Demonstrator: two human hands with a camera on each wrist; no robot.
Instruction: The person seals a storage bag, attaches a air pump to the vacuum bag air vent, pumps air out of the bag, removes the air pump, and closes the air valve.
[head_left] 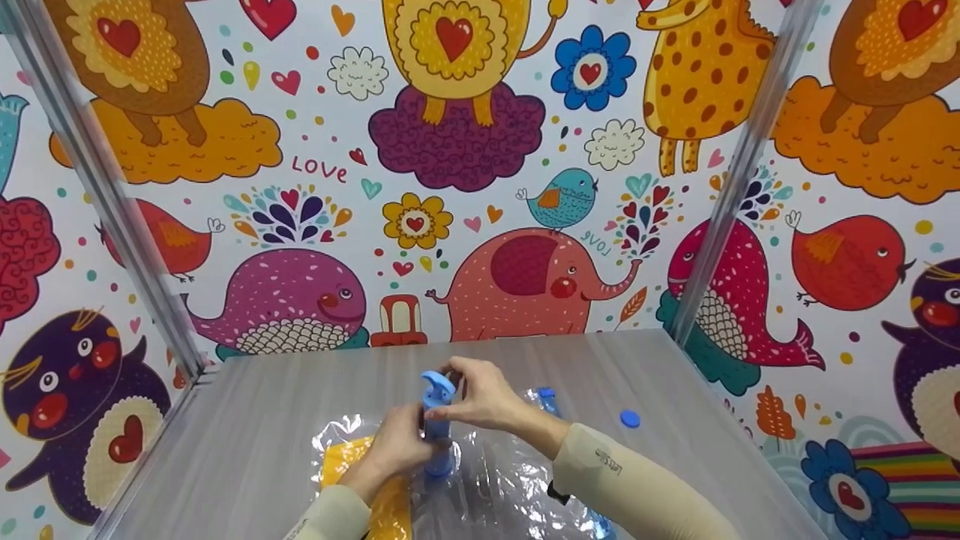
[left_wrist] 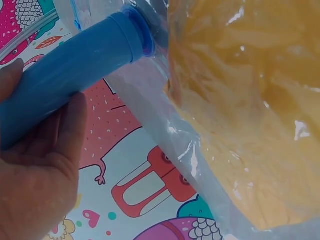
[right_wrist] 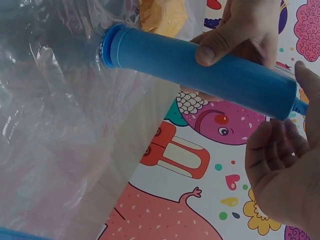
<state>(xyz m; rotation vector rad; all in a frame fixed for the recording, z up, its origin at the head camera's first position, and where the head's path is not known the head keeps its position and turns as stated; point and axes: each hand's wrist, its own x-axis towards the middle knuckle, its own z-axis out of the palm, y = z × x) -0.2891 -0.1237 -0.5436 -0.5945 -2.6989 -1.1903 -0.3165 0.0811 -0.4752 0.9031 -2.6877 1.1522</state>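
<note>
Blue pump (head_left: 437,430), long axis upright, handle (head_left: 433,377) up, left fingers (left_wrist: 74,122) gripping it (right fingers (right_wrist: 259,145) parted)

Left hand (head_left: 401,436) grips; right hand (head_left: 484,394) just beside it, fingers bent.

The counter (head_left: 247,431) is gray with soft, pale stripes, and on it lie a big, shiny, see-through plastic bag (head_left: 499,480) with a yellow thing (head_left: 346,456) inside its left part and, off to the right, a small, round, blue disc (head_left: 630,418).
</note>
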